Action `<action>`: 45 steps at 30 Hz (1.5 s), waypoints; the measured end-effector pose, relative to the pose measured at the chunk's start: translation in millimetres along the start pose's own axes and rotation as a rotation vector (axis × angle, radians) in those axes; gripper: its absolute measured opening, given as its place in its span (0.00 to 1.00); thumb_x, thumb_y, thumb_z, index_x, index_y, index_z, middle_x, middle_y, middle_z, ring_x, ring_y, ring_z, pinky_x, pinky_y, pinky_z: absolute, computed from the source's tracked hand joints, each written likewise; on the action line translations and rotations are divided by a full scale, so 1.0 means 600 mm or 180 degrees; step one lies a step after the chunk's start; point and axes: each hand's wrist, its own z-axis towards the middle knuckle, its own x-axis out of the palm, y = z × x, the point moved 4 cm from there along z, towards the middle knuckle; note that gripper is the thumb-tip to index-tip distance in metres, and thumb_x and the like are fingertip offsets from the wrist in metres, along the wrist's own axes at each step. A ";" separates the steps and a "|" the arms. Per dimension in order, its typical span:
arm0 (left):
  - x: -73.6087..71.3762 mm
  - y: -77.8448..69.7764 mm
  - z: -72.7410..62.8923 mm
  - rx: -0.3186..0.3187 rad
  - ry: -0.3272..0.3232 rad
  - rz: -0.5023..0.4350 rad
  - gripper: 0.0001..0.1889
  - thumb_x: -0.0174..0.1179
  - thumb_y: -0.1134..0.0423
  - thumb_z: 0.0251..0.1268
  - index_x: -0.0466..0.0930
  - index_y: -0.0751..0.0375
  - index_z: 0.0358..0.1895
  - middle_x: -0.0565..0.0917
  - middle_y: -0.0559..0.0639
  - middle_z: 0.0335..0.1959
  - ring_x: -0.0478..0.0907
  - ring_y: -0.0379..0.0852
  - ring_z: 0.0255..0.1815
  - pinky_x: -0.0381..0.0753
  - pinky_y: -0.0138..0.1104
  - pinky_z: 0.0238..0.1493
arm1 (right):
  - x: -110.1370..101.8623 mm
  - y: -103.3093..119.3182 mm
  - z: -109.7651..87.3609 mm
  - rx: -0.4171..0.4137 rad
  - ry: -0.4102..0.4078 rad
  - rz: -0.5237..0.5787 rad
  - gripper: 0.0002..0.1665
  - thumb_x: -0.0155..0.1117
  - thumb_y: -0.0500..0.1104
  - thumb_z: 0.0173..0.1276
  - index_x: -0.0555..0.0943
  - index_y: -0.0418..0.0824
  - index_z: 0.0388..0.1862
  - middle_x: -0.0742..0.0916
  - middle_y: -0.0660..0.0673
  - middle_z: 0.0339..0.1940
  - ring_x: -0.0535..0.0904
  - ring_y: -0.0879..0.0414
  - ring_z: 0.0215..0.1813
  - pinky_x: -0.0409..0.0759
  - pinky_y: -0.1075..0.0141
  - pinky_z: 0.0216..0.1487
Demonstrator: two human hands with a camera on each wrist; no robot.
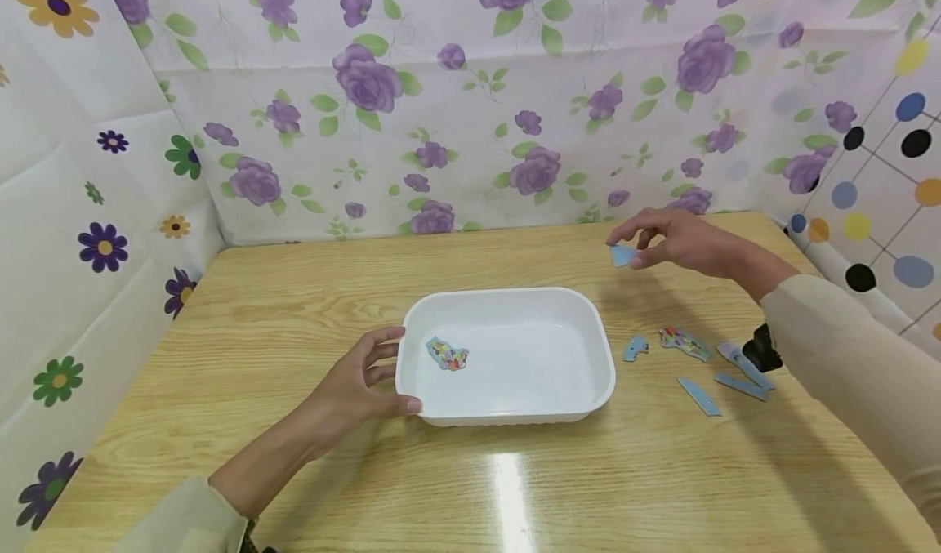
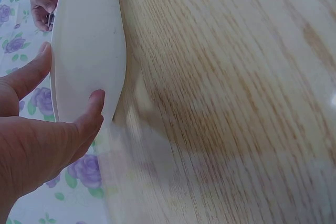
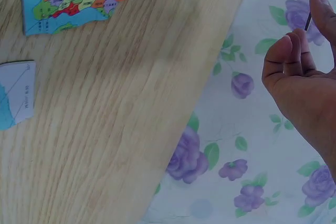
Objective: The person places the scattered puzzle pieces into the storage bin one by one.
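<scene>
My right hand [image 1: 676, 241] is raised over the far right of the table, pinching a light blue map puzzle piece [image 1: 622, 255] between thumb and fingertips. Seen from the right wrist, that piece is edge-on, a thin dark line. My left hand [image 1: 367, 381] stands at the left end of a white plastic basin [image 1: 515, 419], fingers spread and fingertips touching its rim and outer wall. Inside the basin, toward the left, lies a multicoloured map puzzle piece [image 1: 448, 354]. Right of the basin are more pieces: a small blue one [image 1: 635, 348] and a colourful one [image 1: 685, 343].
Several mostly blue pieces, among them a narrow strip [image 1: 699, 396] and a paler one [image 1: 744, 364], lie on the wooden table [image 1: 294, 292] under the right forearm. A flowered cloth [image 1: 456, 128] hangs along the table's far edge, with patterned sheets at both sides.
</scene>
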 end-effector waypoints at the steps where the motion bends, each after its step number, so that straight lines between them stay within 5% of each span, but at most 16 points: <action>1: 0.000 0.000 0.000 0.0003 -0.0001 -0.0001 0.52 0.76 0.67 0.45 0.52 0.55 0.73 0.62 0.57 0.71 0.63 0.60 0.70 0.78 0.44 0.57 | 0.001 0.003 0.001 -0.0005 -0.0001 -0.0010 0.19 0.65 0.43 0.67 0.80 0.49 0.57 0.75 0.49 0.61 0.70 0.51 0.53 0.75 0.53 0.48; 28: -0.003 0.001 0.000 0.0005 -0.0028 0.0011 0.52 0.76 0.66 0.45 0.52 0.55 0.73 0.62 0.58 0.70 0.64 0.60 0.69 0.78 0.45 0.57 | 0.078 0.102 0.049 -0.0533 0.0397 0.0167 0.19 0.70 0.41 0.61 0.83 0.48 0.52 0.78 0.48 0.56 0.70 0.48 0.51 0.74 0.53 0.51; 45: -0.002 0.002 0.001 0.0013 -0.0031 0.0002 0.51 0.76 0.66 0.45 0.53 0.55 0.73 0.63 0.58 0.70 0.64 0.60 0.69 0.78 0.45 0.57 | 0.171 0.159 0.067 -0.0506 0.0840 0.0013 0.21 0.71 0.36 0.59 0.84 0.46 0.52 0.79 0.45 0.53 0.73 0.49 0.53 0.75 0.56 0.51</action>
